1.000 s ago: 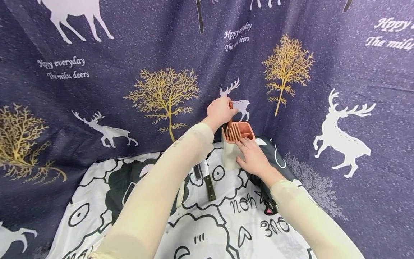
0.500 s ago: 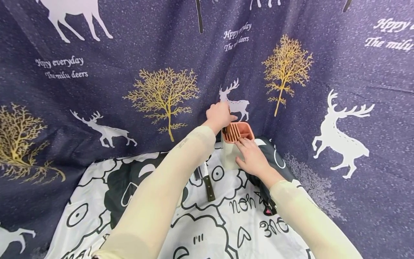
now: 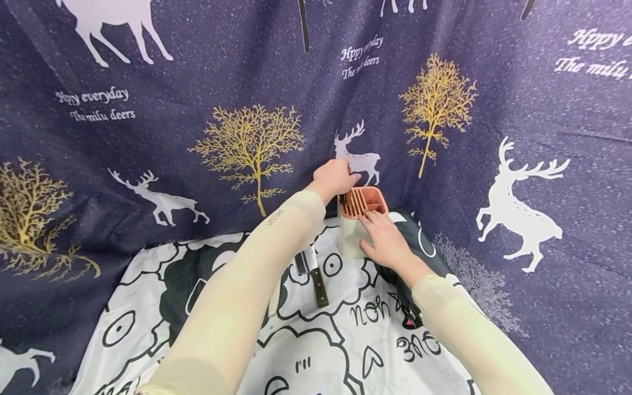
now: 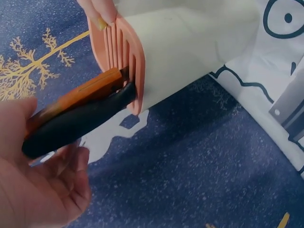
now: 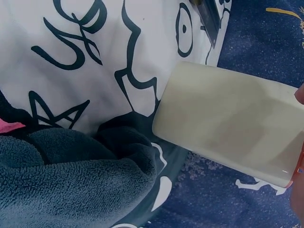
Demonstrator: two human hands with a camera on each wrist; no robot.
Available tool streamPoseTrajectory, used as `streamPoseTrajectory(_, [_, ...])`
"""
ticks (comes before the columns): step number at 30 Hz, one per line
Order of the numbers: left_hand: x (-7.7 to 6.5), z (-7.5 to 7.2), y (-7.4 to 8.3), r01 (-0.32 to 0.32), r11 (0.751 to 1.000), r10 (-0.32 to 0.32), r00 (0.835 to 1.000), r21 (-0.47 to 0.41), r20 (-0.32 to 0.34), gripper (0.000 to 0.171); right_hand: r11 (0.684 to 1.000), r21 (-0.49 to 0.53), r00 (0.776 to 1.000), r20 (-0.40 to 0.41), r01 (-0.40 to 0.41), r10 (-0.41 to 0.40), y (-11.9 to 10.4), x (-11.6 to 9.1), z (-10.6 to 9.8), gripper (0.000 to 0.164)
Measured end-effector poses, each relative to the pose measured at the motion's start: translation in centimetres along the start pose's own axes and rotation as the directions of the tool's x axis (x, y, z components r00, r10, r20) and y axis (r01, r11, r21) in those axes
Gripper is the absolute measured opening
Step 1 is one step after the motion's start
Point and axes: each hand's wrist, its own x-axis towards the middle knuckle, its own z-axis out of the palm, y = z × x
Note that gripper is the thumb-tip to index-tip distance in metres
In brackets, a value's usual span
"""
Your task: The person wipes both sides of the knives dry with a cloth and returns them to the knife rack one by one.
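A cream knife holder [image 3: 351,244] with a salmon slotted top stands near the back cloth. My left hand [image 3: 332,176] is above it, its thumb and curled fingers round the end of a knife's orange-brown wooden handle [image 4: 78,92]. That knife's blade is hidden in a slot. Close alongside, a black handle [image 4: 78,124] also sticks out of the slotted top and reaches into the same hand. My right hand [image 3: 387,238] rests on the holder's front, fairly straight fingers over the rim and thumb against the wall.
A knife with a black riveted handle [image 3: 320,288] lies on the black-and-white printed cloth [image 3: 316,351], beside a broad blade [image 3: 299,264]. A dark plush fabric [image 5: 71,185] is bunched right of the holder. A navy deer-print cloth [image 3: 168,137] hangs behind.
My left hand has come down toward the holder, and the wooden-handled knife has sunk deeper into its slot. The right hand has stayed on the holder.
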Motion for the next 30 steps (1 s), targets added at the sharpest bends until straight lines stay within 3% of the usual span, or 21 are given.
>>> streamPoseTrajectory(7, [-2.0, -2.2, -2.1, -0.140, 0.990, 0.140, 0.990, 0.004, 0.014, 0.037, 1.000, 0.015, 1.000, 0.021, 0.016, -0.016, -0.5, 0.7, -0.4, 0.065])
streamPoseTrajectory(11, [-4.1, -3.0, -3.3, -0.191, 0.978, 0.192, 0.981, 0.082, 0.001, 0.055, 0.999, 0.042, 0.999, 0.020, 0.032, -0.033, -0.4, 0.8, -0.8, 0.066])
streamPoseTrajectory(13, [-5.4, -3.2, -4.1, -0.215, 0.971, 0.218, 0.976, 0.100, -0.017, 0.062, 0.998, 0.059, 0.999, 0.025, 0.030, -0.031, -0.2, 0.8, -0.9, 0.068])
streamPoseTrajectory(19, [-9.4, -3.1, -8.0, -0.280, 0.958, 0.287, 0.948, 0.070, -0.139, 0.062, 0.990, 0.143, 0.999, 0.039, -0.018, 0.013, -0.2, 0.4, -1.5, 0.077])
streamPoseTrajectory(22, [-11.4, -2.5, -10.7, -0.275, 0.961, 0.267, 0.944, -0.015, -0.195, 0.060, 0.984, 0.178, 1.000, 0.028, -0.019, 0.015, -0.5, 0.1, -1.6, 0.080])
streamPoseTrajectory(26, [-13.8, -0.3, -15.2, -0.189, 0.961, 0.148, 0.969, -0.204, -0.197, 0.056, 0.976, 0.218, 1.000, -0.020, 0.028, -0.024, -1.5, -0.3, -1.3, 0.078])
streamPoseTrajectory(30, [-16.0, 3.2, -20.1, -0.034, 0.913, -0.027, 0.989, -0.407, -0.144, 0.051, 0.961, 0.261, 0.995, -0.078, 0.085, -0.067, -3.0, -1.1, -0.8, 0.076])
